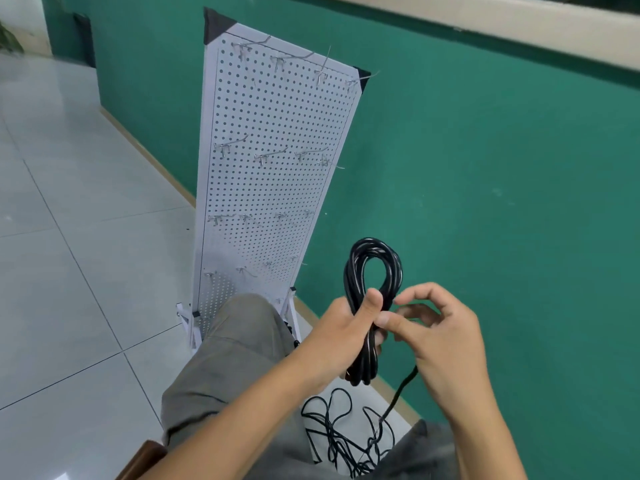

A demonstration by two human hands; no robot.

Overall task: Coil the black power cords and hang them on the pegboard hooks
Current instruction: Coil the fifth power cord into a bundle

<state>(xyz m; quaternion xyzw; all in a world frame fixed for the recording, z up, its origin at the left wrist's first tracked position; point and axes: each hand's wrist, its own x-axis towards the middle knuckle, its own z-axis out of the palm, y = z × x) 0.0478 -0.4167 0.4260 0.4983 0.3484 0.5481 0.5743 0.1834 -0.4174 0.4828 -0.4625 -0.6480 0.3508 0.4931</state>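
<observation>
**Coil pinched at its waist**

The left hand (349,327) grips the coiled cord (372,289) at mid-height before the pegboard (277,150); the right hand (440,327) pinches its loose tail. The cord looks light, springy and rather slippery, so hold all loops together.

Both bare forearms reach forward from the near edge, meeting right of centre. The left hand (349,327) is fisted, thumb upright and pressed across the front of the coiled cord (372,299) it grips. The right hand (440,334), just beside it, curls its fingers inward, thumb and forefinger pinching toward the left thumb.
</observation>
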